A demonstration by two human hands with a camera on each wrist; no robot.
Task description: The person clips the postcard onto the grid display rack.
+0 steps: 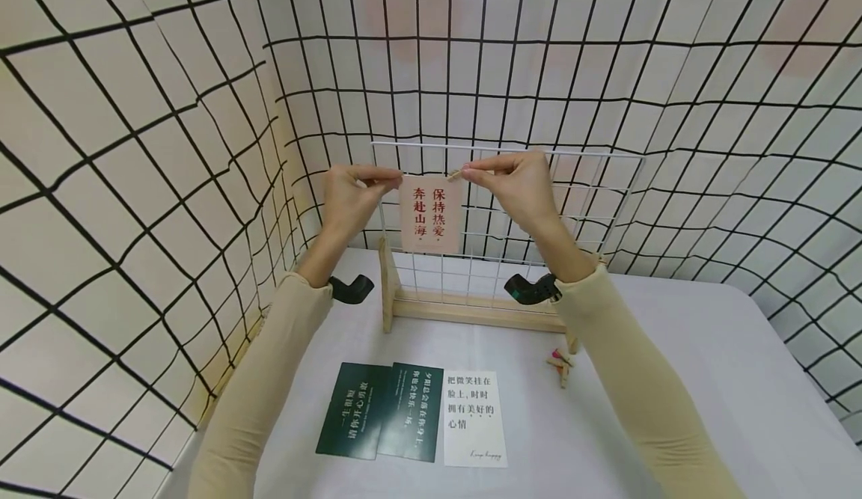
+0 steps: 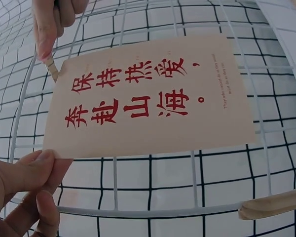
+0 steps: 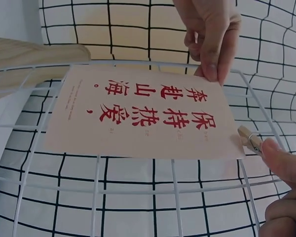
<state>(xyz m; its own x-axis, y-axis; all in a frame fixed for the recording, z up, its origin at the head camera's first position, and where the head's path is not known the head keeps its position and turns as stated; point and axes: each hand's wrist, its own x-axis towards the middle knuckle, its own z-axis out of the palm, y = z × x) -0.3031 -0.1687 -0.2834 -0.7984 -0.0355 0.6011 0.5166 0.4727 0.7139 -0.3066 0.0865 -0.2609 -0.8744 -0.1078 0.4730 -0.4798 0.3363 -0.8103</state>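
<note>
A pale pink card (image 1: 431, 218) with red characters hangs upright against a white wire grid rack (image 1: 512, 215). My left hand (image 1: 357, 192) pinches the card's upper left corner between thumb and finger, as the left wrist view also shows. At the opposite top corner, my right hand (image 1: 521, 185) pinches a small wooden clothespin (image 3: 250, 140). The clothespin's tip sits at the card's edge, by a wire of the rack. Whether its tip bites both card and wire, I cannot tell.
Two dark green cards (image 1: 353, 413) (image 1: 412, 413) and a white card (image 1: 474, 420) lie in front on the white table (image 1: 673, 349). Several small clothespins (image 1: 560, 366) are heaped near the wooden stand (image 1: 478, 313). Black-gridded cloth walls (image 1: 135, 207) surround the table.
</note>
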